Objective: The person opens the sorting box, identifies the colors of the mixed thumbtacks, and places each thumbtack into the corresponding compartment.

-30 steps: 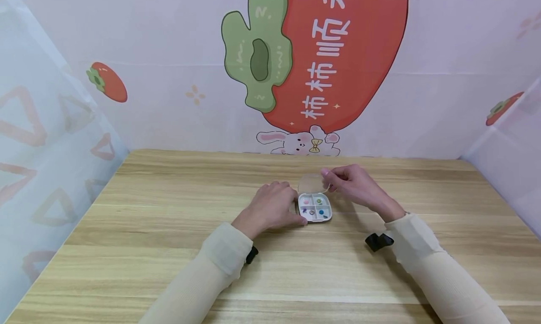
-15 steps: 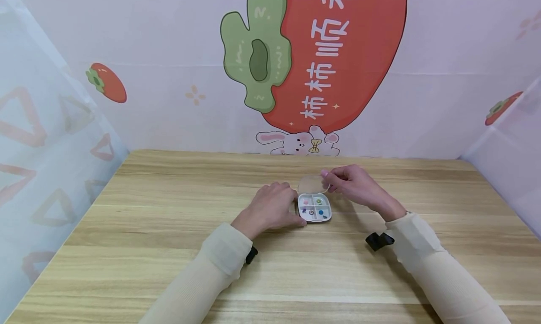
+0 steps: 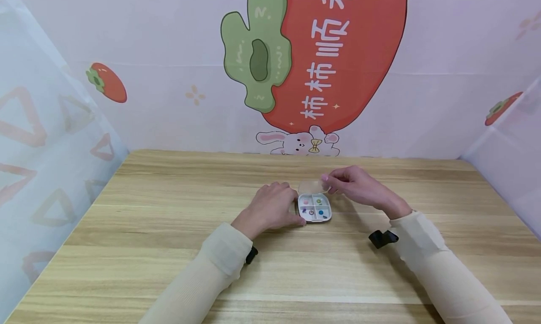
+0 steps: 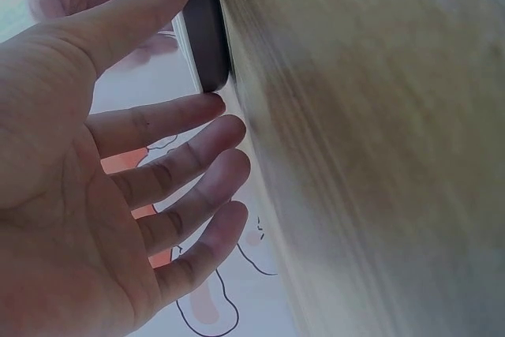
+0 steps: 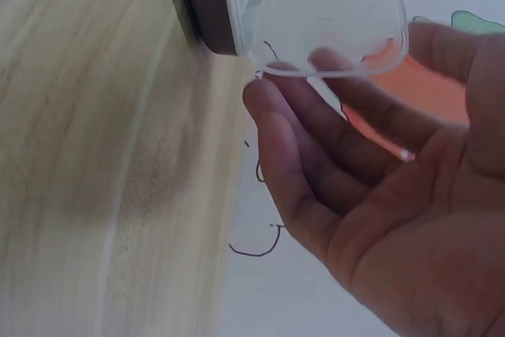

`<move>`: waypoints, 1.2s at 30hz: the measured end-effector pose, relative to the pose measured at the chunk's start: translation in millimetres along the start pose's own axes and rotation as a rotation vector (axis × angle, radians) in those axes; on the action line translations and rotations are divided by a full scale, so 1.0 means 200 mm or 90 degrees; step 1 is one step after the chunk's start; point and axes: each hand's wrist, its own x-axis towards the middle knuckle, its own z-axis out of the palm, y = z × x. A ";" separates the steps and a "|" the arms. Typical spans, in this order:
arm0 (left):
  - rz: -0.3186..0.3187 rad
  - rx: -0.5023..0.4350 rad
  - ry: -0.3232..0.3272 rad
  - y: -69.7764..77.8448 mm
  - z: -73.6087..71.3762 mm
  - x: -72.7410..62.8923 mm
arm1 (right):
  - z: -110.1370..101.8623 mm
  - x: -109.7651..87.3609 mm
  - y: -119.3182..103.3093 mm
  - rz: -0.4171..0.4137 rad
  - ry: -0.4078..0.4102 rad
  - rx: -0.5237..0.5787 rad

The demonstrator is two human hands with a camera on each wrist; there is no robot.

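Note:
A small pill box [image 3: 314,206] lies on the table with its clear lid [image 3: 309,188] raised at the far side. It has a white divided tray and a dark underside. Several tiny coloured pieces lie in its compartments. My left hand [image 3: 272,205] holds the box from the left, thumb at the near edge and index fingertip at the far corner; the other fingers stand apart from it in the left wrist view. My right hand [image 3: 357,185] holds the lid's right edge; in the right wrist view the lid [image 5: 331,13] lies between thumb and fingers.
The wood-grain table [image 3: 169,249] reaches back to a printed cloth wall [image 3: 169,122] with a big persimmon and a rabbit. More cloth walls stand at left and right. Black wrist devices [image 3: 383,238] sit under both sleeves.
The lid has tilted, its top edge now lower in the head view. My right hand has come down slightly with it, its wrist shifting a little right. My left hand and the box stay put.

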 end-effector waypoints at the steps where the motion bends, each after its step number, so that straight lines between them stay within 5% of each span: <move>1: 0.000 0.000 0.000 0.00 0.00 0.00 | 0.00 0.00 0.00 -0.002 -0.008 -0.006; 15: 0.001 -0.002 0.002 0.00 0.00 0.00 | 0.02 0.01 0.02 -0.074 -0.062 -0.051; 25: 0.004 0.014 0.008 -0.01 0.00 0.00 | 0.03 0.02 0.02 -0.065 -0.085 -0.031; 36: 0.007 0.011 0.014 -0.01 0.01 0.00 | 0.06 0.01 0.01 -0.092 -0.065 -0.088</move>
